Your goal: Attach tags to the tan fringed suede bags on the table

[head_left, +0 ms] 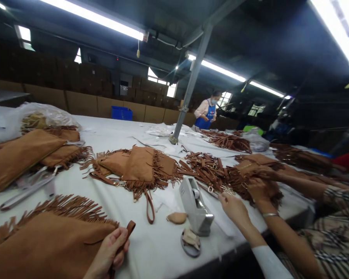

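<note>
At lower left, my left hand (113, 248) is closed around a brown wrist strap, whose loop (130, 229) sticks up past the fingers. Beside it lies a tan fringed suede bag (49, 244), its fringe spread along the far edge. My right hand (234, 211) reaches to the near side of a heap of brown straps (205, 168) with metal buckles. Its thumb and fingertips are pinched together; what lies between them cannot be made out. A grey tape dispenser (196, 209) stands just left of this hand.
More fringed bags (141, 164) lie mid-table, with a stack of pouches (26, 155) at left. A round dish (191, 244) and a tan leather piece (177, 217) sit near the dispenser. At right, a co-worker's hands (257, 188) handle fringed bags. A metal post (192, 85) rises behind.
</note>
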The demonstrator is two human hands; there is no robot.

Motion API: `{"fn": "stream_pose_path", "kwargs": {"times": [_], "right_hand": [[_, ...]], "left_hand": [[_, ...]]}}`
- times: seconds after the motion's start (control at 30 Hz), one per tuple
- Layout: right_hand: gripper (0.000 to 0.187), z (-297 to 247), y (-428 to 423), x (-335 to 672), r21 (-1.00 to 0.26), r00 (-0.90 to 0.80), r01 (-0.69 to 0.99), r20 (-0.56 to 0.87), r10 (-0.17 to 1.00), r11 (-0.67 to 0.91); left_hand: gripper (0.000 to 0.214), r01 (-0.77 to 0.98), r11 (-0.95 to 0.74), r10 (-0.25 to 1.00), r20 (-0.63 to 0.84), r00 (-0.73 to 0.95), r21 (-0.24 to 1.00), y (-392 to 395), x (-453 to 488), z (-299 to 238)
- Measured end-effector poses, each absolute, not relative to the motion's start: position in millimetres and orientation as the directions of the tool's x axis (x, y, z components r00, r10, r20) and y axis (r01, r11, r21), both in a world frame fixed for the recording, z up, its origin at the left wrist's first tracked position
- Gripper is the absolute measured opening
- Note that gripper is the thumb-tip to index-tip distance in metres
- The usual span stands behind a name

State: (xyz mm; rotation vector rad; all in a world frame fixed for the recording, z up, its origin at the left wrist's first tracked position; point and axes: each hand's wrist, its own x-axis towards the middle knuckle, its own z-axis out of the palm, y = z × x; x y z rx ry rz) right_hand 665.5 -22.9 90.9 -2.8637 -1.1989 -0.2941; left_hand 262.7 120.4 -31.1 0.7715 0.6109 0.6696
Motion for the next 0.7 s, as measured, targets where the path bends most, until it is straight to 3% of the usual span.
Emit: {"fn": "stream_pose_path", "kwargs": {"times": [0.13,0.37,0.57,0.7], "right_hand": [[0.029,46.9,-52.2,675.4,0.152,0.686,0.719,0.009,0.728,-0.679],[0.026,22.7,-51.5,657.3,0.186,0.622,0.769,0.002,0.783,-0.611],[0.023,28.2,-56.4,662.1,0.024,0.661,0.747,0.076,0.747,-0.664],[0.025,36.3,-65.6,664.2,-0.235,0.731,0.676,0.104,0.674,-0.698]], "left_hand": [[0.048,-0.298,0.526,0.741,-0.258,0.62,0.797,118.8,263.4,-33.3],[0.051,-0.262,0.532,0.729,-0.279,0.625,0.805,121.9,260.3,-34.5],[0.049,-0.263,0.51,0.745,-0.268,0.61,0.819,120.8,260.9,-33.0],[0.05,-0.264,0.509,0.745,-0.266,0.611,0.819,120.0,260.9,-31.3]]}}
